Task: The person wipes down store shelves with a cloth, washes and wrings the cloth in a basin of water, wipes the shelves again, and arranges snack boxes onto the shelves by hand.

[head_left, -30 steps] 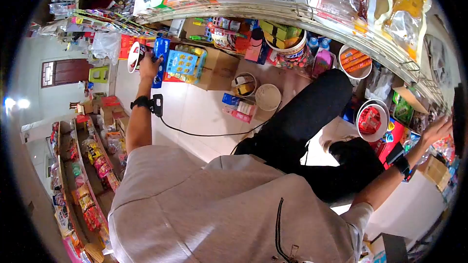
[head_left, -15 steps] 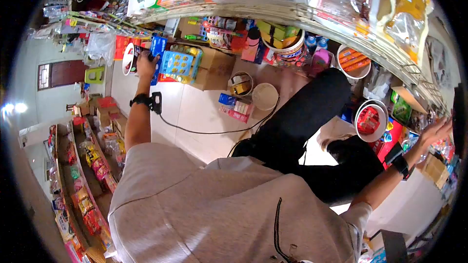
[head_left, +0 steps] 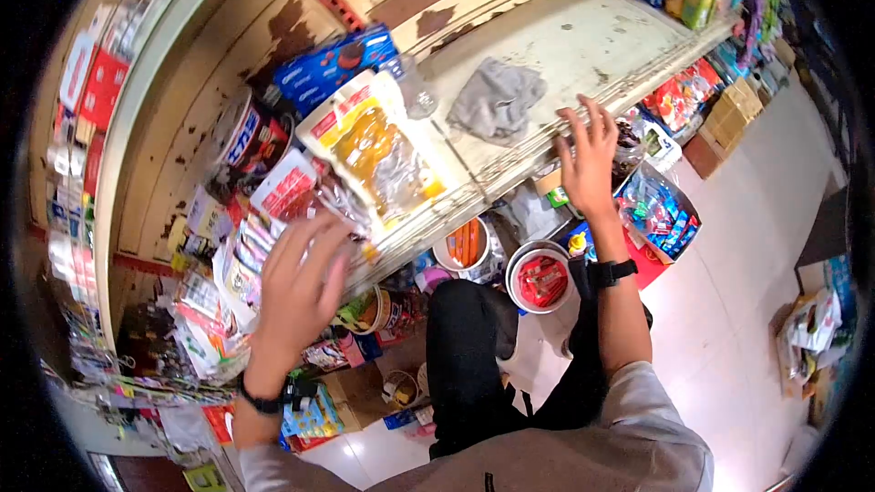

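Note:
My left hand [head_left: 303, 278] is raised in front of the shelf's left part, its fingers stretched out and slightly blurred, nothing seen in them. Just beyond it are a clear-and-red snack packet [head_left: 305, 187] and a yellow-and-white snack bag [head_left: 374, 150]. My right hand [head_left: 591, 150] is open, with fingers spread at the front edge of the worn shelf [head_left: 583, 46]; I cannot tell how firmly it touches. A crumpled grey cloth [head_left: 497, 100] lies on the shelf left of that hand.
Behind the snack bags stand a blue box [head_left: 333, 68] and a dark printed tub [head_left: 251, 137]. Under the shelf are a white bucket of red packets [head_left: 540, 281], a tub of orange packs [head_left: 467, 244] and an open box of blue packets [head_left: 661, 214]. Cartons [head_left: 725, 128] stand to the right.
The view has swung from the floor to the shelf. My left hand has left the tub and blue box on the floor and risen to the snack bags. My right hand is now at the shelf edge.

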Action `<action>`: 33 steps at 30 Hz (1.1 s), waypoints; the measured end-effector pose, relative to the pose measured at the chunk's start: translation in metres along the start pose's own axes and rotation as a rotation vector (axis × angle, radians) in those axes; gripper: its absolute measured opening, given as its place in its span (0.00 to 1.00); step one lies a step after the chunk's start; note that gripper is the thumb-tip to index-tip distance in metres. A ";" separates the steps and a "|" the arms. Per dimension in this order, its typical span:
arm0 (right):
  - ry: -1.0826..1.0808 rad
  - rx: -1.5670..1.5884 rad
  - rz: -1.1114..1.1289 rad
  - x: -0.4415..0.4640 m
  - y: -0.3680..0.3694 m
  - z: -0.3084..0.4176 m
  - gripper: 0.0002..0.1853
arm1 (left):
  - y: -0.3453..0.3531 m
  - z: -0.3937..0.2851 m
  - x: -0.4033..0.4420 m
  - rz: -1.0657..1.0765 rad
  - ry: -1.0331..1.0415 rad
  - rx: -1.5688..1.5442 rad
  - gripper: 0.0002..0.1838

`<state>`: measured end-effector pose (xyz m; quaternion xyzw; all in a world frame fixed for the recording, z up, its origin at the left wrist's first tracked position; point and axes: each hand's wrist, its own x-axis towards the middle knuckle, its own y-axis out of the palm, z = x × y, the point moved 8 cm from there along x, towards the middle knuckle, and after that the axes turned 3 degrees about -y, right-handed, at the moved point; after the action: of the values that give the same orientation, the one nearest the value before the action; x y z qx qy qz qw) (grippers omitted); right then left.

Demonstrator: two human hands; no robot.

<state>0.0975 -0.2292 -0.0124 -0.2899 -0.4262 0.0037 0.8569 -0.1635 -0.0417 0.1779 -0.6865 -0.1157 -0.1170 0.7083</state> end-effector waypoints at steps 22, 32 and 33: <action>0.061 0.216 0.032 0.006 -0.014 -0.018 0.22 | 0.357 0.099 0.298 0.630 -0.768 -0.191 0.45; 0.069 0.280 0.048 0.005 -0.013 -0.023 0.23 | 0.363 0.132 0.305 0.689 -0.894 -0.353 0.45; 0.065 0.282 0.047 0.005 -0.014 -0.023 0.23 | 0.362 0.129 0.302 0.740 -0.890 -0.429 0.44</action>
<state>0.1144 -0.2508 -0.0128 -0.1764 -0.3867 0.0741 0.9021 0.2395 0.0964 -0.0626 -0.7913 -0.1280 0.4135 0.4318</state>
